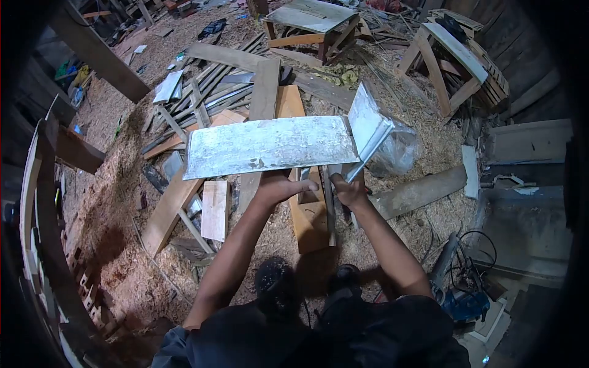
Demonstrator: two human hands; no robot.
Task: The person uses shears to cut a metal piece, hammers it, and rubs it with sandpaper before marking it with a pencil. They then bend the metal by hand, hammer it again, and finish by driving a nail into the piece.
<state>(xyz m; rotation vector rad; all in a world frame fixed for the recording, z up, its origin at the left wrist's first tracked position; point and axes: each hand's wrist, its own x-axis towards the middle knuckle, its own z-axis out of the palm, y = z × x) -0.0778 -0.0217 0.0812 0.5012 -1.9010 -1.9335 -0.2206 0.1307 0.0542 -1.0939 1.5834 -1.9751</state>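
Observation:
A long board with worn white paint [270, 144] is held up level in front of me. My left hand [283, 189] grips its near edge from below, with the thumb out to the right and the other fingers hidden under the board. My right hand [350, 191] is closed around the lower end of a second white-painted board [367, 122], which stands tilted with a raised strip along its edge. This board's edge meets the right end of the first one in view. An orange-brown plank [305, 221] lies on the ground below both hands.
Planks and thin strips [215, 101] are heaped ahead on ground covered in shavings. Farther back stand a low wooden table [313, 15] and a wooden frame [457, 55]. A blue power tool [464, 305] with a black cable lies at right, near my feet. Wooden posts [101, 49] rise at left.

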